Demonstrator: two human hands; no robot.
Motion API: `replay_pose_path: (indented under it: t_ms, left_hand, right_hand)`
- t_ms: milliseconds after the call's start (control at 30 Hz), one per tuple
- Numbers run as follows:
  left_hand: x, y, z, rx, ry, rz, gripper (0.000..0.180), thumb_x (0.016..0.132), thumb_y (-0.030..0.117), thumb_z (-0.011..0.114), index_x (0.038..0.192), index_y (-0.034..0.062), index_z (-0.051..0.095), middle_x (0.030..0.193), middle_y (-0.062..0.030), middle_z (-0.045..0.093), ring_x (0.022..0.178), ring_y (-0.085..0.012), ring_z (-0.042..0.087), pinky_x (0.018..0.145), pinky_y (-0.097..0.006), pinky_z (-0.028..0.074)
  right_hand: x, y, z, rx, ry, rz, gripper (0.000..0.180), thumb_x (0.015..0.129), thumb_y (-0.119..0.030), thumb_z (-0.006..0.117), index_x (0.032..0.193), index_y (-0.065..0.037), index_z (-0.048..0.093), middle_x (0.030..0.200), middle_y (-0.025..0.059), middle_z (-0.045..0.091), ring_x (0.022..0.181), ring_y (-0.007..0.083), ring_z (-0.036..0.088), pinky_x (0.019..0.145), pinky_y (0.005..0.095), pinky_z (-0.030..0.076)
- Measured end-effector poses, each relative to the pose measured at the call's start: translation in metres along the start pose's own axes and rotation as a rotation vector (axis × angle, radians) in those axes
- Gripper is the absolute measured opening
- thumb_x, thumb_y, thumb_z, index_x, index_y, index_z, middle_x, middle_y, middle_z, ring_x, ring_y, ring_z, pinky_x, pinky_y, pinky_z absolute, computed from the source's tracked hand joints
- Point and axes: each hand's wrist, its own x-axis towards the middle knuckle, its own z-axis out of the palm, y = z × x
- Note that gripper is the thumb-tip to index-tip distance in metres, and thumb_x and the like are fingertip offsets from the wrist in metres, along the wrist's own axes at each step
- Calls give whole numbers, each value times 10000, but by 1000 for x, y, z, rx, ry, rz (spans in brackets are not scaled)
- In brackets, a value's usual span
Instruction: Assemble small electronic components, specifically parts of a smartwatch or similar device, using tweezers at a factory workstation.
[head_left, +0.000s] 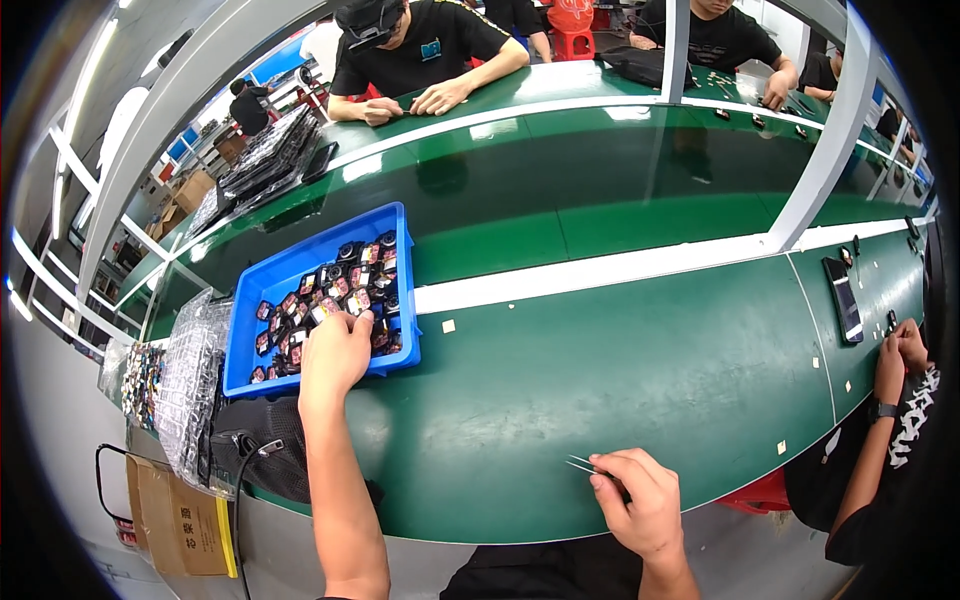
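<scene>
While reaching into the blue bin [262, 290] of small parts [335, 290], left hand [335, 355] curled; right hand [640, 500] pinching tweezers [583, 465].

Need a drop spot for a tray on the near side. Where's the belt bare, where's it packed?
Bare: green belt between the blue bin and the phone, from the white stripe down to the right hand holding tweezers, save a few small scraps. Crowded: the bin, where the left hand reaches in, and the plastic trays to its left.
</scene>
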Motion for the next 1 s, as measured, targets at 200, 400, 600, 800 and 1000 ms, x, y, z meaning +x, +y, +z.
replay_pose_path:
  t_ms: [200,400,600,800,1000]
  left_hand:
    - [-8,9,-3,193,94,-89,481,1008,359,580,1281,-33,637,1323,-248,630,1265,-396,590,1107,-601,368]
    - [-12,-2,16,-278,229,407,428,980,199,666,1337,-34,625,1238,-256,689,1127,-387,671,994,-426,505]
    - [-74,31,19,-520,174,724,344,902,36,687,1240,-27,672,1279,-209,684,1220,-353,645,1077,-418,463]
    - [-167,25,65,-1195,-283,578,260,960,24,660,1198,-74,625,1191,-207,654,1149,-299,665,1027,-416,533]
    - [-204,44,63,-1001,-308,554,269,989,132,696,1193,-40,665,1169,-140,694,1024,-202,682,890,-342,544]
  right_hand:
    - [0,-3,-2,-20,-66,21,195,819,-11,780,1003,-43,724,900,80,729,645,225,689,545,315,531]
    - [-1,-3,2,-21,-50,15,195,818,-13,779,1002,-44,724,901,83,728,647,224,689,552,316,535]
    - [0,-1,0,-36,-57,30,197,818,4,775,1004,-28,721,913,89,732,645,219,690,546,310,533]
    - [4,-7,-3,26,-1,91,272,820,71,711,1083,4,707,941,124,725,662,179,697,570,279,557]
    - [5,-3,-7,125,-57,117,316,835,57,711,1146,6,694,969,133,736,687,193,707,597,289,572]
